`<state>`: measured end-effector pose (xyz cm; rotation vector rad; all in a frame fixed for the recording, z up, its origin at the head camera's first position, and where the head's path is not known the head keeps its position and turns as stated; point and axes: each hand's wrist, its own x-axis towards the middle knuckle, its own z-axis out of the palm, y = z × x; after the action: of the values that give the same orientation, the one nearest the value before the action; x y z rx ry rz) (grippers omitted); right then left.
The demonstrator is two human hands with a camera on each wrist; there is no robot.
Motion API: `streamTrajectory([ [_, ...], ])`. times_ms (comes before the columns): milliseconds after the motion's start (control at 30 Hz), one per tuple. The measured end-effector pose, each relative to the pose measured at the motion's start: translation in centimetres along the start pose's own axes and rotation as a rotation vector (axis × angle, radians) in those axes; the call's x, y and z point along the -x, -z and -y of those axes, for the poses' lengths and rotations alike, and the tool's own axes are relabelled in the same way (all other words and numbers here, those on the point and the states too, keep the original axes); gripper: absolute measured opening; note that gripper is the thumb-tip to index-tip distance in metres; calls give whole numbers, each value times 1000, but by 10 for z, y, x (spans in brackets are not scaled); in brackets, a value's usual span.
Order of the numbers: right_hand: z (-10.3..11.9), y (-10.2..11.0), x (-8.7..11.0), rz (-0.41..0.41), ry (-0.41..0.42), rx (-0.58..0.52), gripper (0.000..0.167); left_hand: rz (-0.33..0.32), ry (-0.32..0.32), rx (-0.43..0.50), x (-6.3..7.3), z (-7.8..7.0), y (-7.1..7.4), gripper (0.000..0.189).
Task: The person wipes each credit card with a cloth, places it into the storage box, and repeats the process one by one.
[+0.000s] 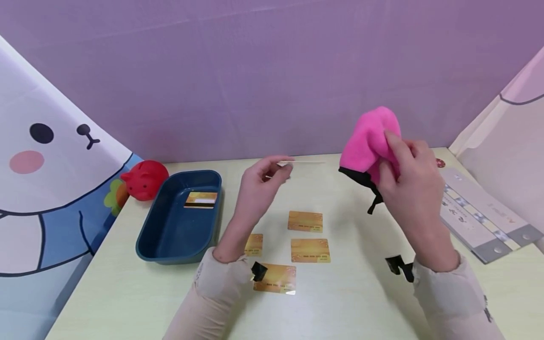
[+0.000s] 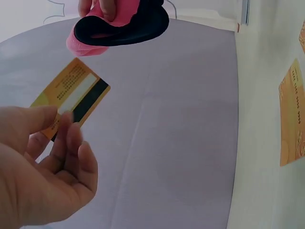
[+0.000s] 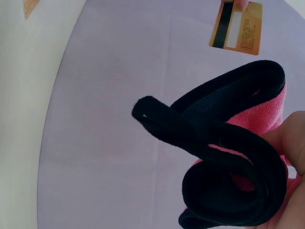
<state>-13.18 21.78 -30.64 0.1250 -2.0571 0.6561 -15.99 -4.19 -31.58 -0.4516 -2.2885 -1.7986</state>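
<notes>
My left hand (image 1: 263,189) pinches a gold bank card between thumb and fingers, raised above the table; the head view shows this card (image 1: 312,162) nearly edge-on. In the left wrist view the back of the card (image 2: 78,93) shows, with its black stripe and white strip. My right hand (image 1: 414,189) grips a bunched pink fleece piece (image 1: 369,141) with black edging, also held up. Seen from the right wrist, its dark trim (image 3: 219,195) curls into open folds and a black loop sticks out. Card and fleece are apart.
Several gold cards (image 1: 305,221) lie face up on the table between my arms. On the left stands a blue tub (image 1: 178,238) with a stripe-side-up card (image 1: 201,199) inside, beside a red piggy bank (image 1: 146,179). A grey printed board (image 1: 480,212) lies at the right.
</notes>
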Motion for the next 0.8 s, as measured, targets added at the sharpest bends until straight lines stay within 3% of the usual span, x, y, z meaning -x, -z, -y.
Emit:
streamTrajectory([
  [133, 2, 2, -1, 7, 9, 7, 38, -70, 39, 5, 1, 0, 1, 23],
  [267, 3, 4, -1, 10, 16, 7, 38, -112, 39, -2, 1, 0, 1, 24],
  [500, 5, 7, 0, 9, 24, -6, 38, -112, -22, 119, 0, 2, -1, 21],
  [600, 9, 8, 0, -23, 23, -35, 37, -116, -67, 173, -1, 3, -3, 32],
  [800, 23, 11, 2, -58, 77, -79, 34, -108, -131, 193, 0, 4, -10, 32],
])
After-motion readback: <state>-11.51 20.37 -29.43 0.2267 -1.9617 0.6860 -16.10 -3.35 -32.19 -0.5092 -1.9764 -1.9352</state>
